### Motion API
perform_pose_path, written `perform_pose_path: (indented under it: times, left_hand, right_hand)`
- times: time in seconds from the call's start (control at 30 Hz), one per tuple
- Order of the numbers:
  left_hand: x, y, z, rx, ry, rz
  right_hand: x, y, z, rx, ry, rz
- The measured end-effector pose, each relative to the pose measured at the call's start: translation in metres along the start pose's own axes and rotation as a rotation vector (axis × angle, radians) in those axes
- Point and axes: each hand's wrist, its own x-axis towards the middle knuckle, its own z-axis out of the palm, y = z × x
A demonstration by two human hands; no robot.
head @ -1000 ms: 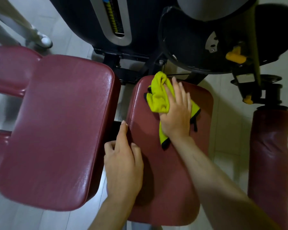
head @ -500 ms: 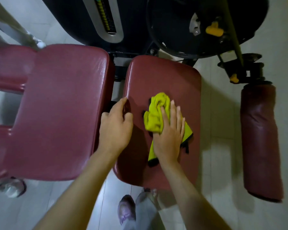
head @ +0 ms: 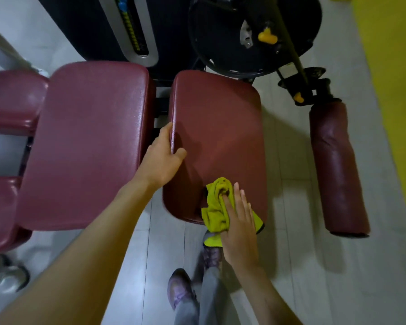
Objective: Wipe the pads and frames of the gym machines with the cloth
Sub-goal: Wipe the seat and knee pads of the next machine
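The person is in the wiping step on the smaller pad [head: 220,137]: the right hand [head: 240,227] lies flat, fingers straight and close together, and presses the crumpled yellow-green cloth [head: 217,207] on the pad's near right corner, where a part of the cloth hangs over the front edge. The left hand [head: 161,158] holds the pad's left edge with the thumb on top; its other fingers seem to curl into the gap, but they are partly hidden. The next move probably calls for a pass along the front rim, then the roller pad [head: 335,170] and the black frame [head: 291,55].
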Motion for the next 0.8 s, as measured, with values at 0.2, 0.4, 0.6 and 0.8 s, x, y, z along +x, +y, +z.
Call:
perform_pose_path:
  times: [0.2, 0.4, 0.6, 0.8]
  left_hand:
    - [0.006, -0.013, 0.018, 0.109, 0.078, 0.015]
    - [0.004, -0.005, 0.039, 0.273, 0.203, 0.032]
    - [0.003, -0.001, 0.060, 0.406, 0.349, 0.010]
    - [0.004, 0.004, 0.072, 0.333, 0.412, -0.041]
  right_hand:
    - [0.072, 0.004, 0.003, -0.067, 0.109, 0.174]
    - [0.069, 0.006, 0.005, -0.002, 0.178, 0.191]
    - [-0.004, 0.028, 0.000, -0.016, 0.078, 0.023]
    - [0.084, 0.075, -0.009, 0.057, 0.099, 0.165]
